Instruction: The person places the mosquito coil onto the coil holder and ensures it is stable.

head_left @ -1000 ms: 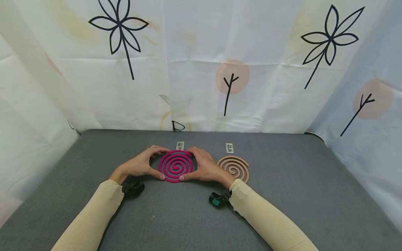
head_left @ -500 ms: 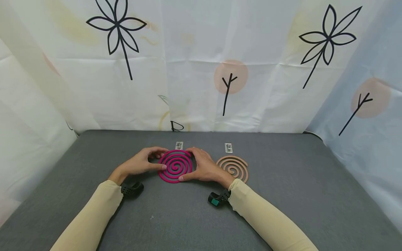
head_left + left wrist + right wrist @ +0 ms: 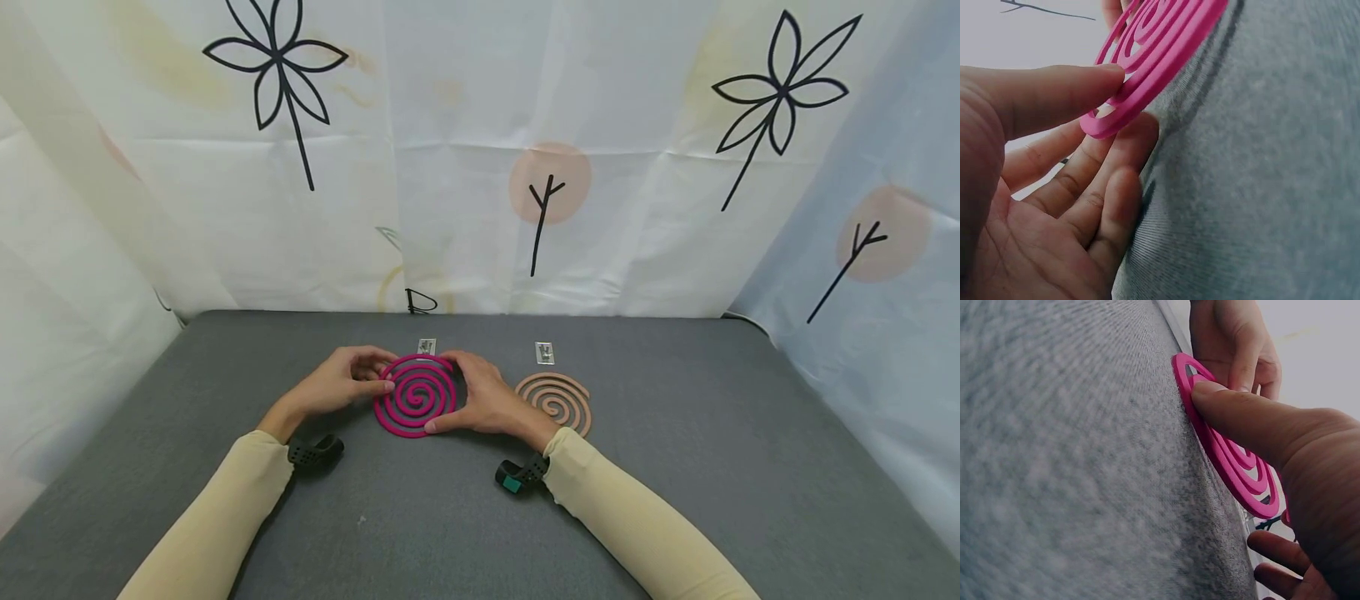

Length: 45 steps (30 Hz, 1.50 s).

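Observation:
A flat pink spiral coil (image 3: 416,400) lies between both hands over the grey table. My left hand (image 3: 328,387) pinches its left edge; in the left wrist view the thumb presses on top and fingers support the coil (image 3: 1147,100) from beneath, that edge raised off the cloth. My right hand (image 3: 483,400) spans the coil's right side, thumb on the near rim, fingers at the far rim. The right wrist view shows that thumb on the coil's near part (image 3: 1225,462), close to the cloth.
A tan spiral coil (image 3: 558,408) lies right of the pink one, partly behind the right wrist. Two small printed cards (image 3: 544,353) lie toward the back of the grey table (image 3: 420,517). A patterned curtain (image 3: 465,208) hangs behind.
My left thumb has shifted from the coil's near-left rim up to its left edge, on top. The coil's left side has risen and shifted slightly left. My right hand barely moves.

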Available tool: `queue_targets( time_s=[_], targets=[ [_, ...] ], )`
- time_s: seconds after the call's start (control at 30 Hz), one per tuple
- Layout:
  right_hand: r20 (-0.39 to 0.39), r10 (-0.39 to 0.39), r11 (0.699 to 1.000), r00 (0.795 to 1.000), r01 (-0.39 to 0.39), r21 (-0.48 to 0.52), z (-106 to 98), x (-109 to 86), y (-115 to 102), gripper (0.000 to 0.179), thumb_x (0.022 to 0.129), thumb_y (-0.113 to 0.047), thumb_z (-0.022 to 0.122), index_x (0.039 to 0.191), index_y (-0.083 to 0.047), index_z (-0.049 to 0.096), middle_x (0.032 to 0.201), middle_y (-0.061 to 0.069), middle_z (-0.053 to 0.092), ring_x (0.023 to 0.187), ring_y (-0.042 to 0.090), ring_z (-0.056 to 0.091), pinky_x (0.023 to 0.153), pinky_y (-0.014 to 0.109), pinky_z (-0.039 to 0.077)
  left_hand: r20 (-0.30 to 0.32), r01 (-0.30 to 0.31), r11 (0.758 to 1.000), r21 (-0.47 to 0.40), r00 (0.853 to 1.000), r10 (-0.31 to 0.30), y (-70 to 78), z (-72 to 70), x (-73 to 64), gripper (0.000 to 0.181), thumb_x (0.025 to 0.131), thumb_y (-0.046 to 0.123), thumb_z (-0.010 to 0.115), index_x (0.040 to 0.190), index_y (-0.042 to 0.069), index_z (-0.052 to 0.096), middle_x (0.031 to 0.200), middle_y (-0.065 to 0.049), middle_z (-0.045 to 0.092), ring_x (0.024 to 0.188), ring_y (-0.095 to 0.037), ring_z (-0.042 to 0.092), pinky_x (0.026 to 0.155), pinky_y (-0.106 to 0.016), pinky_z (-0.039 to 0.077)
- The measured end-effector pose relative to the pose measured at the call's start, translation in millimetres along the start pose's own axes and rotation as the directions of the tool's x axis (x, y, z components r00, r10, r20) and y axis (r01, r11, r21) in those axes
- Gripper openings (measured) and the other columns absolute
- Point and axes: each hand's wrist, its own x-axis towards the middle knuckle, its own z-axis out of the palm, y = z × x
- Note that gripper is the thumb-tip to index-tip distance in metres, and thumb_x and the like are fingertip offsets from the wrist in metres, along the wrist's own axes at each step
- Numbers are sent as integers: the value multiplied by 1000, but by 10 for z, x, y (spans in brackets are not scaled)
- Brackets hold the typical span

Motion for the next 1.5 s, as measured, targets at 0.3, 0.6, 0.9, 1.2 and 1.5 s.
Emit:
queue_targets(
  time_s=[0.3,0.6,0.9,1.2,1.5],
  targets=[
    [-35,37,997,999,-35,66,12,9,-10,87,79,-38,88,150,-16,44,127,4,59,118,20,51,102,44,42,15,70,977,-202,998,-69,-8,0,-10,48,96,9,71,139,-5,53,112,-20,60,91,-21,70,78,-35,60],
    [-83,43,972,996,-22,235,26,46,-8,67,90,-22,79,146,-3,47,105,5,63,89,15,62,75,29,54,18,73,950,-303,997,-71,-55,3,-19,51,96,10,71,141,-6,51,116,-19,58,90,-18,70,78,-37,61],
    [-123,73,898,990,-12,439,65,61,-3,53,92,-6,75,139,-3,52,97,12,69,82,15,67,65,26,52,5,78,928,-365,997,-82,-107,14,-11,52,96,8,71,141,-7,49,119,-17,58,88,-16,69,78,-36,61],
    [-87,127,749,988,-38,661,103,53,5,55,91,6,70,142,0,48,98,15,67,76,13,68,68,34,60,-29,62,902,-427,996,-82,-117,24,-16,54,97,8,70,143,-7,48,122,-9,63,95,-14,69,78,-31,60],
    [-98,144,653,985,-20,757,116,42,13,52,93,7,67,141,3,47,100,16,67,73,13,69,66,32,60,-29,79,896,-437,994,-102,-118,33,-3,56,96,9,71,144,-6,47,121,-10,64,96,-13,68,79,-31,59]
  ],
)
